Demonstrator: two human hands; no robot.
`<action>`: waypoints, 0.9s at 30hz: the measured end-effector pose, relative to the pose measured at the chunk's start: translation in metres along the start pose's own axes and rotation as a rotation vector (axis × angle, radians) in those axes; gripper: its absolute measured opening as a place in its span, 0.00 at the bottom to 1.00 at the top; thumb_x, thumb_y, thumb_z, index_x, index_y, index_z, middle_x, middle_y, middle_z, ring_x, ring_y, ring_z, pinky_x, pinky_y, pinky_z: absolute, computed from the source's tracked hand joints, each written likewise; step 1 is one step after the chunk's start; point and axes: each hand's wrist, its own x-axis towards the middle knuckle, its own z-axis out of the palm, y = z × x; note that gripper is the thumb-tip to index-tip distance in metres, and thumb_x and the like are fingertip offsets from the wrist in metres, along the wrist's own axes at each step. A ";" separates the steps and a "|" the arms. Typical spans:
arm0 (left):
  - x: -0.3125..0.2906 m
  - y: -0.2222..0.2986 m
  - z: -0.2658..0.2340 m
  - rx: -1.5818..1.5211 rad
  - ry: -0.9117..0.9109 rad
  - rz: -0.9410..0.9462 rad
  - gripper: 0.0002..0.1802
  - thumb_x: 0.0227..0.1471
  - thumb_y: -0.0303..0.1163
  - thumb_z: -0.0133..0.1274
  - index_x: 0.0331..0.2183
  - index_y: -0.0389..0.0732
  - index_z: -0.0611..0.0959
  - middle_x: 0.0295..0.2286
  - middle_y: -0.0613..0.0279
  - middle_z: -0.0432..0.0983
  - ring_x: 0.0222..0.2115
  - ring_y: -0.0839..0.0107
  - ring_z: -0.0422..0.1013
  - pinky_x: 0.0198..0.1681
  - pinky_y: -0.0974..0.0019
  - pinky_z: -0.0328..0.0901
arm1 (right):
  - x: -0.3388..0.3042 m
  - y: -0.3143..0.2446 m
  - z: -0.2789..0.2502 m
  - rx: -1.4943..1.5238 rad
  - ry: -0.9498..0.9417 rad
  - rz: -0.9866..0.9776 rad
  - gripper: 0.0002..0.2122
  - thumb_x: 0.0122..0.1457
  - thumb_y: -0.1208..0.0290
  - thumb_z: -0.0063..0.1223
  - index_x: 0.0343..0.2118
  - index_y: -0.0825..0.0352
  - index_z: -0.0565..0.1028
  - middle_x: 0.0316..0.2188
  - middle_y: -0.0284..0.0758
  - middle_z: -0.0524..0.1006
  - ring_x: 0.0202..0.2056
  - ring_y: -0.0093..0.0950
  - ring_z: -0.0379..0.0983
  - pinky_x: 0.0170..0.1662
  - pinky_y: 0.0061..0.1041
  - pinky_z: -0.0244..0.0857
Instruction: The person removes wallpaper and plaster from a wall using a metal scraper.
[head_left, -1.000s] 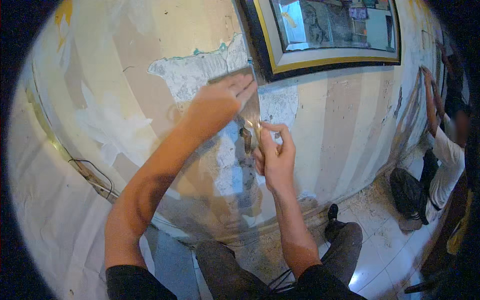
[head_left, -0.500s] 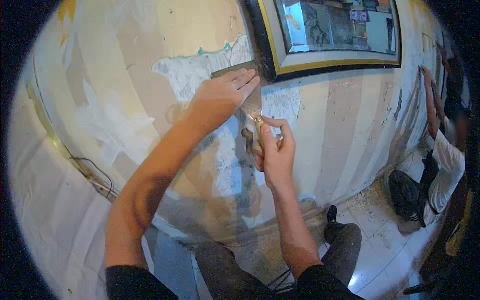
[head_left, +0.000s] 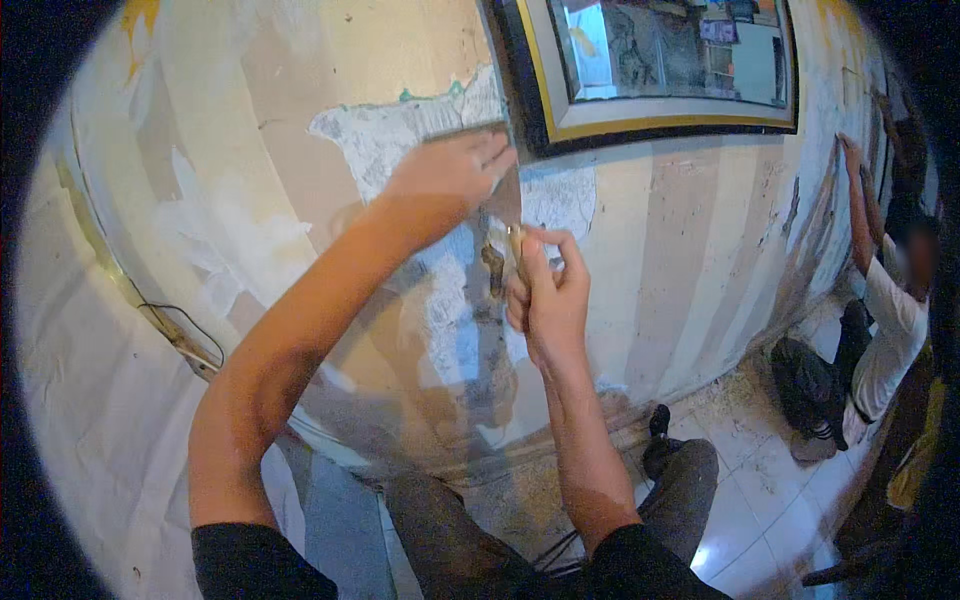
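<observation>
A wide putty knife [head_left: 511,200] lies against the wall [head_left: 700,220], blade upward, just left of a framed glass panel. My right hand [head_left: 556,300] is closed around its handle below the blade. Stretched over the blade, my left hand [head_left: 440,185] presses with flat, slightly blurred fingers and hides much of the metal. Around the blade, the striped wall covering is gone in a ragged patch [head_left: 360,150] showing pale plaster. Just left of the handle, a short brown fitting [head_left: 492,270] sticks out from the wall.
A black and gold frame [head_left: 660,125] hangs at the upper right. Whitish sheeting [head_left: 95,430] and a thin dark cable [head_left: 195,335] are at the left. Another person in a white shirt [head_left: 890,330] works at the wall on the far right. Debris lies on the tiled floor [head_left: 755,480].
My left hand and forearm have shifted slightly left and blurred. The putty knife stays near the same spot, with my right hand still around its handle.
</observation>
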 end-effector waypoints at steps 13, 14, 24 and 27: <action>0.005 -0.005 -0.003 0.065 0.071 -0.092 0.24 0.50 0.27 0.46 0.52 0.43 0.74 0.52 0.60 0.70 0.52 0.63 0.68 0.48 0.64 0.70 | 0.014 -0.008 0.001 0.042 -0.064 -0.241 0.08 0.64 0.65 0.48 0.40 0.62 0.70 0.13 0.25 0.66 0.11 0.13 0.57 0.11 0.17 0.47; 0.005 -0.005 -0.003 0.057 0.047 -0.073 0.24 0.50 0.27 0.45 0.52 0.43 0.74 0.52 0.60 0.70 0.52 0.63 0.68 0.48 0.64 0.69 | 0.013 -0.009 0.000 0.000 -0.053 -0.177 0.08 0.64 0.65 0.48 0.40 0.62 0.70 0.13 0.25 0.66 0.11 0.13 0.57 0.11 0.17 0.47; 0.001 -0.008 0.008 0.039 -0.025 -0.017 0.27 0.51 0.26 0.44 0.55 0.46 0.71 0.55 0.61 0.66 0.55 0.65 0.64 0.49 0.65 0.69 | 0.014 -0.005 -0.002 -0.078 -0.024 -0.194 0.07 0.64 0.67 0.48 0.40 0.64 0.70 0.14 0.24 0.66 0.12 0.13 0.58 0.13 0.17 0.47; -0.001 -0.007 0.008 0.033 0.096 -0.056 0.27 0.52 0.27 0.44 0.55 0.46 0.71 0.56 0.61 0.66 0.55 0.66 0.64 0.49 0.65 0.69 | 0.015 0.004 0.003 -0.098 0.009 -0.224 0.07 0.64 0.67 0.48 0.39 0.64 0.70 0.13 0.24 0.66 0.12 0.13 0.57 0.13 0.16 0.47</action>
